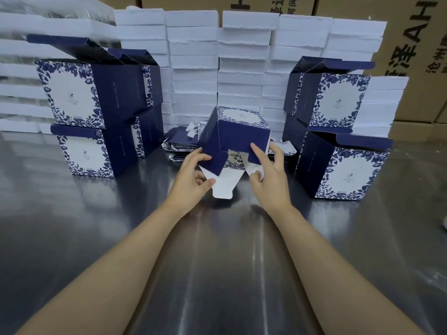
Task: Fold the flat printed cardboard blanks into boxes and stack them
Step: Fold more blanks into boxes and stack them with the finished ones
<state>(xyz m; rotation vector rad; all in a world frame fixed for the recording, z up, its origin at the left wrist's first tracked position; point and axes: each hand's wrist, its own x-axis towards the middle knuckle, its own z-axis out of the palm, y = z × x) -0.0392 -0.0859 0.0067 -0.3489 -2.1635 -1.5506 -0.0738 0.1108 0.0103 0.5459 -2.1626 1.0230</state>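
Head view: both hands, left (193, 170) and right (266, 165), pinch a half-formed box's (239, 135) bottom flaps; tucking them squarely should lock the base.

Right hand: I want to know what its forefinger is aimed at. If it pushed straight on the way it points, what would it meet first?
The right hand already has its forefinger on the half-folded box, on its navy panel; depth beyond is unclear.

Head-worn wide view, facing forward and down, near table (72, 226)
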